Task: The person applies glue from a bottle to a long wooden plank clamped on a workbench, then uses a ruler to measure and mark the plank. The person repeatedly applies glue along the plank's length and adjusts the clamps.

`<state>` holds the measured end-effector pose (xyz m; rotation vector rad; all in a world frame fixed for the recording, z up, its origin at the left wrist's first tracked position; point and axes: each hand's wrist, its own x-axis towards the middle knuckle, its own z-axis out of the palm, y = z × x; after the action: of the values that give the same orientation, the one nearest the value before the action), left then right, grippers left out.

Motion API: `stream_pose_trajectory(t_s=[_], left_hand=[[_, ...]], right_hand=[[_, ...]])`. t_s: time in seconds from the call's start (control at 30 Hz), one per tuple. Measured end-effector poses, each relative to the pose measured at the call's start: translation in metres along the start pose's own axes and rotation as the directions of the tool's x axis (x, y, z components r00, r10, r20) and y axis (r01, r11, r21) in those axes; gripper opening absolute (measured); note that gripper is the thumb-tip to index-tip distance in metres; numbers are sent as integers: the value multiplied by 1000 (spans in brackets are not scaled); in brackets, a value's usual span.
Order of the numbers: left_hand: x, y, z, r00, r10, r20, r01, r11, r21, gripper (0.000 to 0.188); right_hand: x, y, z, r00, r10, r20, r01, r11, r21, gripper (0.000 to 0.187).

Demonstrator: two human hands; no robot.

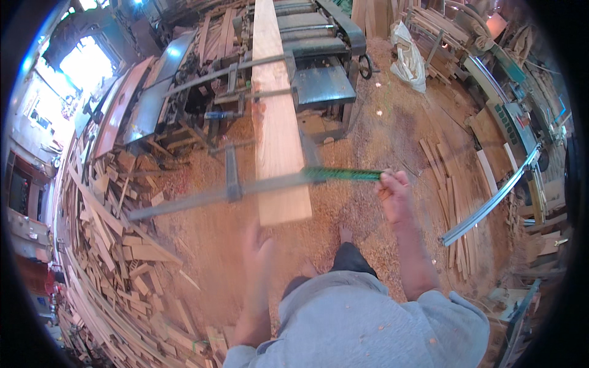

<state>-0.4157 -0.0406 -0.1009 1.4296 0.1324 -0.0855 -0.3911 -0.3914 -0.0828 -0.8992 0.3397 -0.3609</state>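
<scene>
My right hand [396, 190] is closed round the right end of a slim green strip [343, 174]. It looks ridged or bristly, but blur hides its exact kind. Its left end reaches the right edge of a long pale wooden board [279, 147], close to the board's near end. My left hand [257, 245], smeared by motion, is just below the near left corner of the board. Its thumb stands apart and its fingers point forward; nothing shows in it. A long grey metal bar [190, 201] with upright blocks crosses at the board's near end.
The board runs back onto a woodworking machine [325, 83] with a metal table. Offcuts [132, 257] pile up on the left. Wood strips [457, 214] and a metal rail [491, 205] lie on the right. A white sack [408, 58] stands farther back. Shavings cover the floor [362, 208].
</scene>
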Motion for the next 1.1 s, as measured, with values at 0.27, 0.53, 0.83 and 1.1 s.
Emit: stream_pose_trajectory(t_s=[0.27,0.53,0.83,1.1], left_hand=[[3,-9,10,984,-12,-177,7,999,-32,45],[-1,4,58,833,-83,-548,56,996,-66,39],[-20,24,44,685,177,-707,137,921,364,27],[61,115,-49,712,674,-195,-158,425,891,27]], right_hand=[[242,69,-30,957,144,-253,-116,986,122,17],[457,171,-3,878,254,-407,-300,952,-53,15],[398,166,68,980,184,-77,-199,907,-370,31],[197,103,108,915,354,194,-171,775,-608,36]])
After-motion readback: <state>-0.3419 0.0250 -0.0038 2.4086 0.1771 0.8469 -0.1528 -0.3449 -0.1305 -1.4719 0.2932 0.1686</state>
